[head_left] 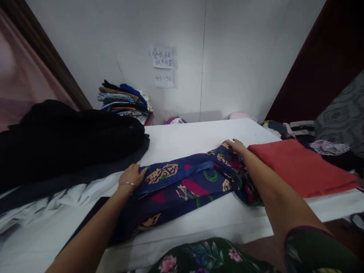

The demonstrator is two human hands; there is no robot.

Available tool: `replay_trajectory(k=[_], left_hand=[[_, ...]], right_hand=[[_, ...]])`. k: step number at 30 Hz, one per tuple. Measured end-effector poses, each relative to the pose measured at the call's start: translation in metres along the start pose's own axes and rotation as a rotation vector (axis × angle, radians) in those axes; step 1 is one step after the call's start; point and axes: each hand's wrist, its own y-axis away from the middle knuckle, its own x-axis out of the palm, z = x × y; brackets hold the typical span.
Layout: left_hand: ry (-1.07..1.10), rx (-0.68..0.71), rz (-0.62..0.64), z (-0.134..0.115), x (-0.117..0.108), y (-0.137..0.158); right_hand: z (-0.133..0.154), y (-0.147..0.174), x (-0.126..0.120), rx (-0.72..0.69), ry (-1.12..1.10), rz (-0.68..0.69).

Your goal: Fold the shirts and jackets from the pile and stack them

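A navy printed garment [196, 185] with magenta, green and tan figures lies lengthwise across the white table, partly folded. A denim-blue strip [182, 175] with visible stitching runs along it. At the garment's left end rests my left hand [132, 176], wearing a bracelet, its thumb apart from the other fingers on the cloth. My right hand [236, 147] has closed on the far right corner, where the fabric bunches up. The bunched part hangs down beside my right forearm, which hides some of it.
Black clothing [71, 140] is heaped at the left above white cloth [76, 195]. A folded red cloth [301, 167] lies at the right. Behind, a stack of folded clothes [125, 100] stands by the wall, which carries handwritten paper notes [165, 58]. More clothes [301, 131] lie at the far right.
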Motion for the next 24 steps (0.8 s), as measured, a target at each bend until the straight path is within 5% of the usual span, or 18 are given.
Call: replay_trajectory(k=[9,13,16,24], left_hand=[[-0.102,0.030,0.040,-0.004,0.005,-0.008],[-0.061,0.046,0.154,0.001,-0.011,-0.021],[-0.007,0.061,0.105,0.007,-0.019,-0.023],[-0.064,0.048,0.127,0.010,-0.010,-0.012]], right_hand=[[-0.046,0.013,0.007,0.072,0.222,-0.050],[-0.042,0.009,0.006,0.067,0.249,-0.022],[-0.039,0.010,0.007,0.044,0.279,-0.009],[-0.033,0.015,0.006,-0.023,0.353,-0.036]])
